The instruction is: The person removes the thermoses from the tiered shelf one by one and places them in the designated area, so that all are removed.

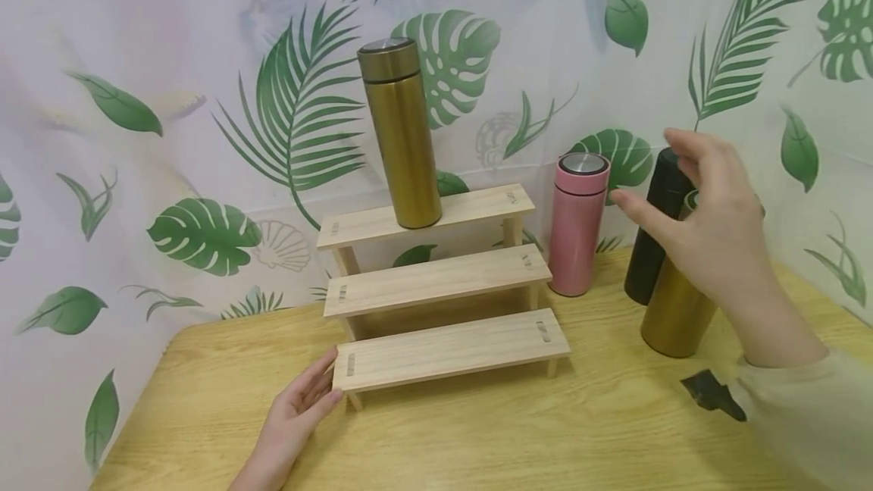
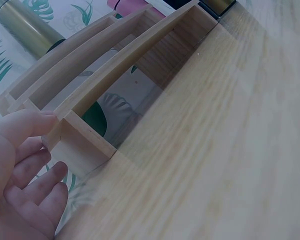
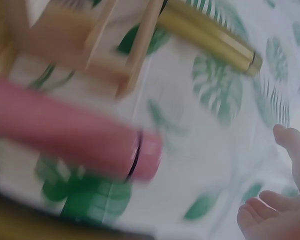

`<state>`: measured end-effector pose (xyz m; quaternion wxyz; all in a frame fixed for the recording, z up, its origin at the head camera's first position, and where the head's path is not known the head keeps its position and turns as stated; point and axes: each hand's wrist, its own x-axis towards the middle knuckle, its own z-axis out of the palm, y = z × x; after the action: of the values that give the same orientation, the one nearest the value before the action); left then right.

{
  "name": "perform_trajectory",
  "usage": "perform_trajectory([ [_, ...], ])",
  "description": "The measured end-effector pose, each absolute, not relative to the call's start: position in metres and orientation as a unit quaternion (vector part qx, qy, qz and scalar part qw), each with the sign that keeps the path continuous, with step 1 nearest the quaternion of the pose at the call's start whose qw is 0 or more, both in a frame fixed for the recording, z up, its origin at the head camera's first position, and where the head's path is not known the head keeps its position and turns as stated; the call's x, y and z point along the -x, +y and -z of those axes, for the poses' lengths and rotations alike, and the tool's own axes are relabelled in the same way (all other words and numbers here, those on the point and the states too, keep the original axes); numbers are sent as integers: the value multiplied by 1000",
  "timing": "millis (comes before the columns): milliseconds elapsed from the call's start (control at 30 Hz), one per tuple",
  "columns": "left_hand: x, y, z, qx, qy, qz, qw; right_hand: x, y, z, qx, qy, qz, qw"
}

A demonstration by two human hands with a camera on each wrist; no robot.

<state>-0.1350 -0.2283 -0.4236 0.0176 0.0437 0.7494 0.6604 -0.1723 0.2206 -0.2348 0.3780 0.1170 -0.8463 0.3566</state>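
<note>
A three-tier wooden display stand point(image 1: 450, 347) stands on the table. My left hand point(image 1: 296, 408) grips the left end of its lowest step, the thumb point(image 2: 37, 122) at the corner and the other fingers loosely curled below. On the top step a tall gold thermos bottle point(image 1: 402, 139) stands upright. My right hand point(image 1: 719, 222) is raised at the right, thumb and fingers spread wide apart with nothing between them. Behind and below it, partly covered, are a black bottle point(image 1: 644, 264) and a second gold bottle point(image 1: 675, 317).
A pink thermos bottle point(image 1: 580, 233) stands just right of the stand. Near the right sleeve lies a small black piece point(image 1: 712, 394) on the wood-grain table point(image 1: 464, 438). A leaf-print cloth point(image 1: 191, 150) hangs behind the table and along its right side.
</note>
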Motion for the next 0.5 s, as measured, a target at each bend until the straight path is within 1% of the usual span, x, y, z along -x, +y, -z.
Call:
perform_trajectory([
  [67, 135, -228, 423, -50, 750, -659, 15, 179, 200, 227, -145, -847, -367, 356],
  [200, 135, -229, 423, -53, 750, -659, 13, 198, 160, 215, -213, -841, -367, 335],
  [333, 137, -230, 426, -43, 747, -663, 15, 219, 124, 204, -272, -826, -367, 332],
  [500, 138, -230, 427, -41, 748, -662, 15, 241, 87, 184, -311, -813, -356, 341],
])
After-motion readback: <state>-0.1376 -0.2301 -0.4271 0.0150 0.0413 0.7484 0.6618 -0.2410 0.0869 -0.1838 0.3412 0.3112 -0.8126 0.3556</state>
